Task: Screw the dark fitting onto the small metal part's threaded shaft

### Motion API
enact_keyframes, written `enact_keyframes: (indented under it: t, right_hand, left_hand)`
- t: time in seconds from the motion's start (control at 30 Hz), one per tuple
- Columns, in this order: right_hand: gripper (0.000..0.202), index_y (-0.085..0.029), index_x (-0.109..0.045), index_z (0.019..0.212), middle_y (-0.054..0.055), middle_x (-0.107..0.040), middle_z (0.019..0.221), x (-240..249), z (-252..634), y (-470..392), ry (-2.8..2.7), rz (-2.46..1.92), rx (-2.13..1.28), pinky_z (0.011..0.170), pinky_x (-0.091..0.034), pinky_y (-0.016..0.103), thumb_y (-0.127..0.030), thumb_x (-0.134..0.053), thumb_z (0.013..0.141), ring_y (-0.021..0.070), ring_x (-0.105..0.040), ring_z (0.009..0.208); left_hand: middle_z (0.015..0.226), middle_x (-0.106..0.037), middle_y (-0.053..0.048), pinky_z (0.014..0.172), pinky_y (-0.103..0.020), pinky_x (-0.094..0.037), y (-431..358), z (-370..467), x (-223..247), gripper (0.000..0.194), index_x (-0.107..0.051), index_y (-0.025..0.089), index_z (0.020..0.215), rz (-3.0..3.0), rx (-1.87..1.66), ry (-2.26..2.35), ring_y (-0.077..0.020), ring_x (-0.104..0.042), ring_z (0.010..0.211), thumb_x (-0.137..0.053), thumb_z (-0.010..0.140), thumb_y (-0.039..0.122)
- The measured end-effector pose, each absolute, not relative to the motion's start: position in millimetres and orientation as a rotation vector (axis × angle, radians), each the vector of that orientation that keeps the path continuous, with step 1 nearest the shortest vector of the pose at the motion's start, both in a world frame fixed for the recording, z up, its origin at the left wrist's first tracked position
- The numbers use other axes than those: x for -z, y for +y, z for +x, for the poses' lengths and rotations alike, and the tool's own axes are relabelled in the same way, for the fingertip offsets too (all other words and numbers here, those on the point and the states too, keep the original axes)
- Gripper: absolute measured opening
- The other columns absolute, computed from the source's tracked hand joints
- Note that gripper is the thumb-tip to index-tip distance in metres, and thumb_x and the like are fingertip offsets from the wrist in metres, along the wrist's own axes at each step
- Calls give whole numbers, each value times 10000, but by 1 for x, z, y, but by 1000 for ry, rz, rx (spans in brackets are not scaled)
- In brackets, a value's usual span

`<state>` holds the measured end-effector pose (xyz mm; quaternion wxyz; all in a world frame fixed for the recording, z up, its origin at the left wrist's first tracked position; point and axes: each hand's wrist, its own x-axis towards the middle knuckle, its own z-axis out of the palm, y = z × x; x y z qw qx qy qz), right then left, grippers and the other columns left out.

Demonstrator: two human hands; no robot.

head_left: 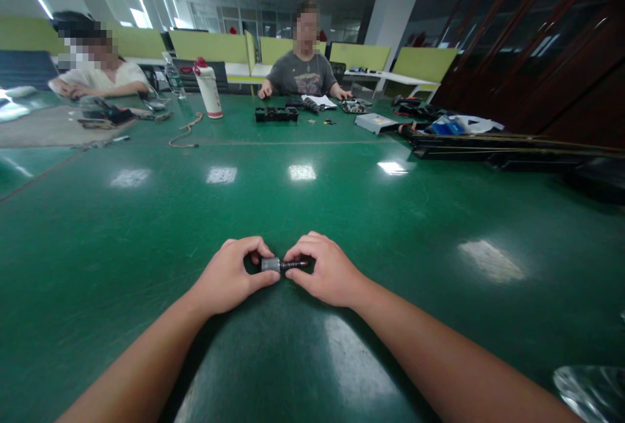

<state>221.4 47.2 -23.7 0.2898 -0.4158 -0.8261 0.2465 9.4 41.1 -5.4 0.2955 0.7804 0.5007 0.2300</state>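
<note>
1. left hand (224, 283) has fingers clamped on a metal cylinder (270, 264); right hand (332, 273) pinches the ridged rod (293, 265), looks like
2. parts meet end to end at the green table (146, 228); rod mostly outside, can't tell if fastened tbh

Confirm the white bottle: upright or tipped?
Upright: the white bottle stands on its base on the green table, red lid uppermost.

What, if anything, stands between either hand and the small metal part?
Nothing visible does: the left hand pinches the grey cylinder, and the right hand has thumb and fingertip at the dark ridged rod. The white bottle stands well beyond both.
</note>
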Motion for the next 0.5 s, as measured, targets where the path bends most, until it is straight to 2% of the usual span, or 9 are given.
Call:
enact_keyframes:
  t: [0.33, 0.5]
  right_hand:
    - [165, -196, -675, 837, 11, -664, 817, 24, 222, 47, -2179, -1124, -629, 758, -412, 317, -75, -683, 725, 178, -547, 824]
    - [154, -202, -682, 843, 11, -672, 822, 24, 222, 46, -2179, -1152, -607, 769, -404, 329, -117, -707, 717, 185, -554, 830]
  left_hand:
    - [803, -686, 10, 726, -288, -434, 42, 10, 5, 164, -641, 201, 792, 2072, -598, 1352, -180, -600, 763, -712, 760, 345]
    - [797, -685, 13, 729, -289, -427, 42, 9, 5, 158, -651, 204, 809, 2089, -579, 1360, -180, -600, 763, -698, 776, 351]
